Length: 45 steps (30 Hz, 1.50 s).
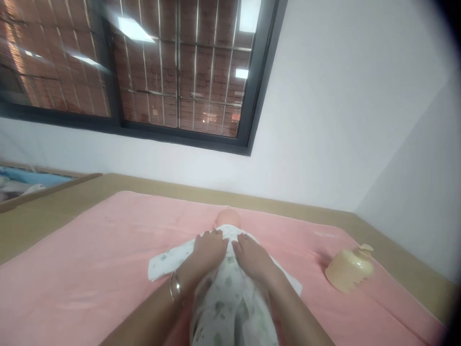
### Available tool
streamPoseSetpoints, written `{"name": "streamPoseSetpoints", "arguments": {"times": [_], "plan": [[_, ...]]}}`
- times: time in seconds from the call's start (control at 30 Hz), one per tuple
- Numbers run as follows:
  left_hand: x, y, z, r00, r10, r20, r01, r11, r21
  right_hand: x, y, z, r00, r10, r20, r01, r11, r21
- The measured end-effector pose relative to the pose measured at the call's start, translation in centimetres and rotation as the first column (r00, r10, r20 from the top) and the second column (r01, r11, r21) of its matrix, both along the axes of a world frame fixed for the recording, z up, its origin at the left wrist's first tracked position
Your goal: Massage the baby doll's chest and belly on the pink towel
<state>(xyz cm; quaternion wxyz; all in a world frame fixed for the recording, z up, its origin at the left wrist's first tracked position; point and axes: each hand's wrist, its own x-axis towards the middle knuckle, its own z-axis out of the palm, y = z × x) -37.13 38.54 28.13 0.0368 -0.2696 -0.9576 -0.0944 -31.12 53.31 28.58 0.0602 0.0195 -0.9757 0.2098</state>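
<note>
Two hands (pixel 212 246) (pixel 252 253) rest flat, slightly apart, on patterned clothing (pixel 229 283); a pale mark (pixel 327 235) on pink sheeting (pixel 90 254) is unreadable

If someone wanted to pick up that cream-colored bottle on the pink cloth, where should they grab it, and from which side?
Probably around the wide, rounded body of the cream-colored bottle, coming from the left with the right hand, the nearer one. The narrower top points up and rightward in this view, leaving the broad left flank facing that hand.
</note>
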Motion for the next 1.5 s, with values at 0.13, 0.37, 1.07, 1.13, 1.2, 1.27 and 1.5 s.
{"name": "streamPoseSetpoints", "arguments": {"times": [0.13, 0.37, 1.07, 1.13, 1.2, 1.27, 1.5], "plan": [[-1.8, -0.6, 0.2, 0.970, 0.023, 0.240, -0.054, 0.991, 0.123, 1.7, -1.4, 1.1, 0.999, 0.012, 0.044, -0.011, 1.000, -0.021], [1.4, 0.4, 0.5, 0.995, -0.029, -0.097, 0.020, 0.995, -0.098, -1.8, 0.6, -1.5, 0.990, -0.140, 0.018, 0.141, 0.989, -0.040], [-2.2, 1.0, -2.1, 0.971, 0.196, 0.135, -0.222, 0.950, 0.220, -3.4, 1.2, -3.6, 0.978, -0.199, -0.066, 0.194, 0.978, -0.070], [-2.1, 1.0, -2.0, 0.970, 0.197, 0.142, -0.225, 0.949, 0.220, -3.5, 1.4, -3.8, 0.978, -0.198, -0.061, 0.193, 0.978, -0.080], [-2.0, 1.0, -1.8, 0.969, 0.197, 0.150, -0.227, 0.949, 0.221, -3.6, 1.5, -4.0, 0.979, -0.198, -0.054, 0.193, 0.978, -0.082], [-2.0, 1.0, -1.7, 0.968, 0.199, 0.154, -0.230, 0.947, 0.226, -3.7, 1.5, -4.0, 0.979, -0.198, -0.047, 0.194, 0.977, -0.084], [-2.1, 0.9, -1.9, 0.974, 0.179, 0.142, -0.210, 0.946, 0.247, -3.8, 1.5, -4.0, 0.982, -0.187, -0.038, 0.183, 0.978, -0.101]]}}
